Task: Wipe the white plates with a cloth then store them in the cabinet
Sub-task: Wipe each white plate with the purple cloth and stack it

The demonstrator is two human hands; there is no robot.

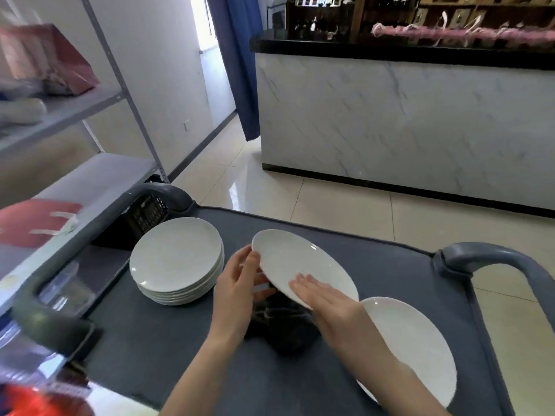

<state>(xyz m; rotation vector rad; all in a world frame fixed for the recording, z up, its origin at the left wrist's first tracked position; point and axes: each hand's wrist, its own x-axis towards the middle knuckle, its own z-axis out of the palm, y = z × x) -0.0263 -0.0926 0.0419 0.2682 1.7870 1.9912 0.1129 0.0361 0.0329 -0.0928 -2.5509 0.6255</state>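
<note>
A white plate [300,262] is tilted above the grey cart top [168,337], held between both hands. My left hand [237,292] cups its left rim with curled fingers. My right hand [327,298] lies flat on the plate's near face, fingers straight. A dark cloth [282,328] sits bunched on the cart under the plate, between my wrists. A stack of several white plates [177,259] stands to the left. One more white plate [414,343] lies flat on the cart at the right, partly hidden by my right forearm.
The cart has grey handles at the left [48,322] and right [495,259]. A metal shelving rack [90,181] with red bags stands close on the left. A marble-fronted counter [405,124] lies ahead across tiled floor [345,214]. A black crate [147,211] sits beyond the plate stack.
</note>
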